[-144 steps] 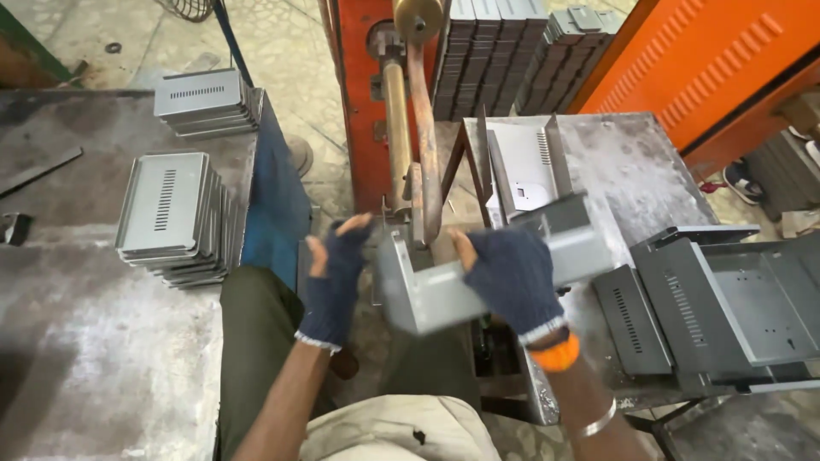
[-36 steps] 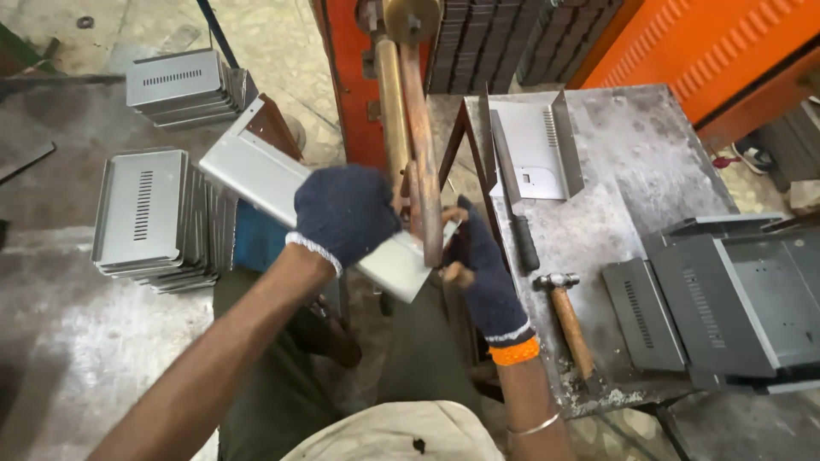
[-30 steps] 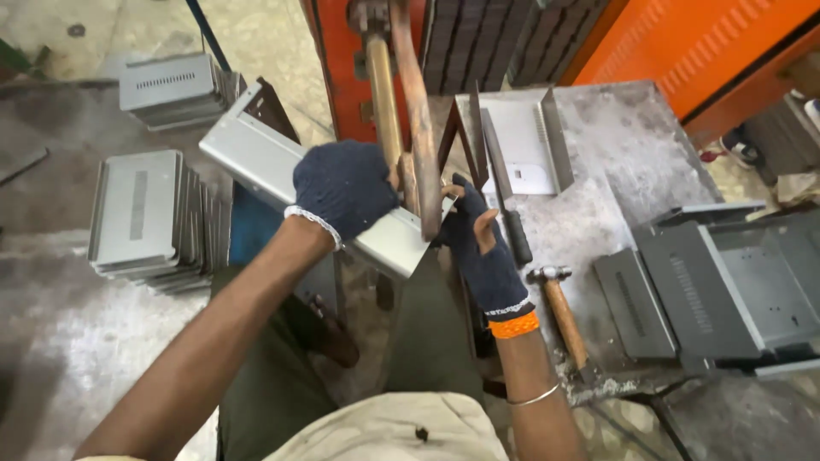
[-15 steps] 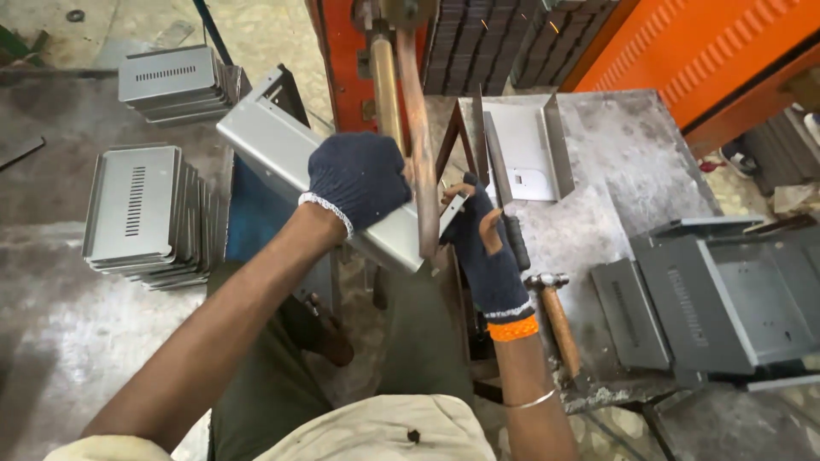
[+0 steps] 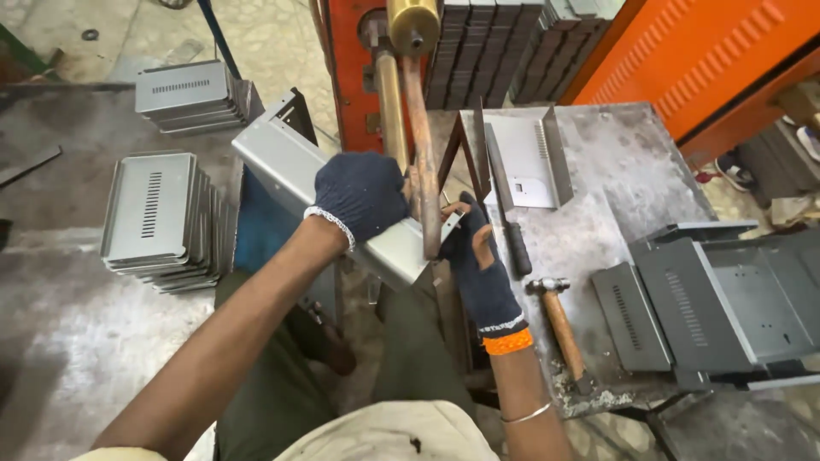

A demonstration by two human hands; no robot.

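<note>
- Presently, head view: grey sheet-metal housing [image 5: 295, 175] held tilted against the copper arms [image 5: 423, 171] of the orange spot welder [image 5: 346, 77], lower right corner at the arm tips.
- Left hand [image 5: 359, 195], dark knit glove, fingers wrapped over the housing's upper face, gripping firmly just left of the copper arms.
- Right hand [image 5: 474, 256], same glove with orange cuff, fingers curled narrow around the housing's lower right corner and a small tab there; pinch itself partly hidden.
- Step in hand, as judged: positioning a corner seam between the electrodes for a weld.
- Next move, as judged: calls for both grips kept steady, corner square to the tips, fingers clear of the contact point.
- Housing: folded, pale grey, smooth long face, open dark end at upper left; no dents visible.
- Left of the seat: stack of vented grey panels [image 5: 158, 222] on the bench, a second stack [image 5: 188, 94] further back.
- Right, on the worn steel table [image 5: 632, 162]: hammer [image 5: 559, 329] with wooden handle, long dark file [image 5: 504, 205], small folded bracket [image 5: 530, 158], dark grey open chassis parts [image 5: 726, 299].
</note>
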